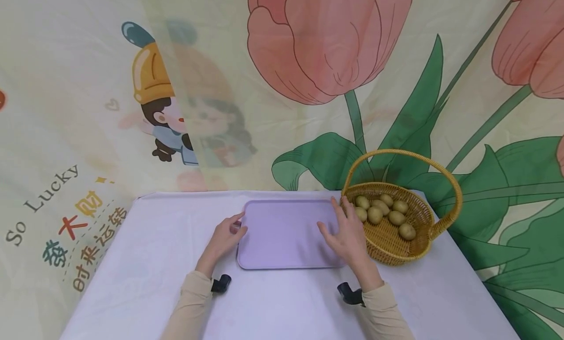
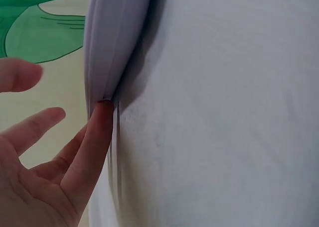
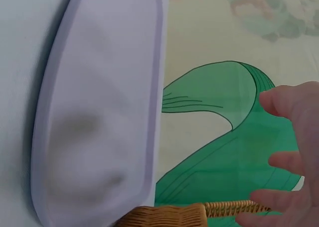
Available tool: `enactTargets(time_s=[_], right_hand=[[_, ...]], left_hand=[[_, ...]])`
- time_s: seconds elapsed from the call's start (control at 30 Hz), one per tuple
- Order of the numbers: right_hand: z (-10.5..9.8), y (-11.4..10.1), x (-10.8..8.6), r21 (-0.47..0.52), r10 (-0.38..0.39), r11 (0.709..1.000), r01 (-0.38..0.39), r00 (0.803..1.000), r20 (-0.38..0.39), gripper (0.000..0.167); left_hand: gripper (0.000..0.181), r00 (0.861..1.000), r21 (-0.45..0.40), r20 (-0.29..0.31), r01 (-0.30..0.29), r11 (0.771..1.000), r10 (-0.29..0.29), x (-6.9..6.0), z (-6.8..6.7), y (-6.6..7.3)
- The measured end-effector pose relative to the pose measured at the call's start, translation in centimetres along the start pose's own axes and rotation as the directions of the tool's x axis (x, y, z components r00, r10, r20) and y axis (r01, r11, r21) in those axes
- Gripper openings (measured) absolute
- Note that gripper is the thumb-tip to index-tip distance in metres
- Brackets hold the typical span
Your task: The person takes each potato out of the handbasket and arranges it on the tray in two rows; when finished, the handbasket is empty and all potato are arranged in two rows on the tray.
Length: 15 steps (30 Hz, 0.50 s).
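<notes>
A fabric backdrop printed with pink tulips and green leaves spans the area behind the bench, which is covered by a white cloth.

The wicker basket stands on the right part of the bench. It is a round-mouthed container with a single arched handle. At least eight small potatoes occupy it, gathered mainly toward its far and left sides; the woven floor shows toward the front.

The lilac rectangular tray lies at the middle of the bench, just left of the basket, long side across. It has a low raised rim and rounded corners. Soft shadows fall on its floor near the right end. The right hand partly hides the gap to the basket, so contact between the two cannot be told.

The right hand is over the right end of the tray, beside the basket. Its grip is spread and holds nothing.

The left hand is at the left end of the tray. Its grip is unclosed; a fingertip touches the tray edge.

Each potato is rounded, with pale brown skin.
</notes>
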State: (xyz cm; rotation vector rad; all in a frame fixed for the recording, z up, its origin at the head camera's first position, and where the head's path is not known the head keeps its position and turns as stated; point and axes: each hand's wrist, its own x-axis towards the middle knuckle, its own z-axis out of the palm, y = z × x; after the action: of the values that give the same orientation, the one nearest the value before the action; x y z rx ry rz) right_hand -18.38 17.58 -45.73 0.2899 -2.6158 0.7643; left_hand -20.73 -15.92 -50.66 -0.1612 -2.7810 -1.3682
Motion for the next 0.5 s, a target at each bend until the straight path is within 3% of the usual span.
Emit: enactTargets(time_s=[0.23, 0.4, 0.5], right_hand=[[-1.3, 1.3, 0.7, 0.219, 0.039, 0.975, -0.037, 0.999, -0.003, 0.066], [-2.4, 2.6, 1.1, 0.307, 0.071, 0.949, -0.070, 0.997, 0.006, 0.061], [-3.0, 3.5, 1.3, 0.345, 0.113, 0.931, -0.118, 0.993, 0.033, 0.061]], left_hand=[[0.060, 0.998, -0.021, -0.006, -0.066, 0.998, 0.066, 0.3, 0.2, -0.4], [0.061, 0.992, -0.032, -0.030, -0.125, 0.992, 0.124, 0.2, 0.3, -0.8], [0.062, 0.991, -0.044, -0.034, -0.128, 0.991, 0.126, 0.2, 0.3, -1.0]])
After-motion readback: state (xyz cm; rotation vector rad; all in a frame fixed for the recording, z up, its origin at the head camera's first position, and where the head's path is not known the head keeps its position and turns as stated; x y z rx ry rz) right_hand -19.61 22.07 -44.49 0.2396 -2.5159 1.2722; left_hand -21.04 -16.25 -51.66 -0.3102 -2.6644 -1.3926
